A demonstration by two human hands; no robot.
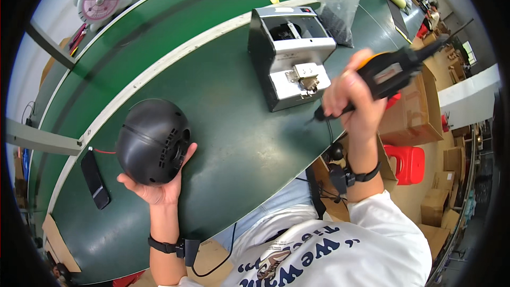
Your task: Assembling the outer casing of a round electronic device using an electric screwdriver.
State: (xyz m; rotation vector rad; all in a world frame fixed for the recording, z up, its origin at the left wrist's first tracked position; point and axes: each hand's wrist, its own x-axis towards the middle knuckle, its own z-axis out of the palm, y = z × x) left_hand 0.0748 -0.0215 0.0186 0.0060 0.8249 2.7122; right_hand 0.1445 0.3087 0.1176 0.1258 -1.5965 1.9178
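Note:
My left hand [162, 191] cups a round black plastic housing [147, 141] from below and holds it over the green bench top. Slots and round holes mark the housing's right side. A thin red wire [103, 152] shows at its left. Raised at the right, my right hand [355, 93] is wrapped round a black electric screwdriver [390, 74], its slightly blurred tip pointing down and left toward the bench. Just left of that hand stands a silver and black screw feeder [297, 48], with a small metal block at its front.
A black phone-like slab [95, 180] lies on the bench [223, 143] at the left. Behind the feeder sits a clear plastic bag [340, 13]. A pink and white fan [101, 0] stands at the far left. Cardboard boxes [417, 109] and a red stool [409, 165] are at the right.

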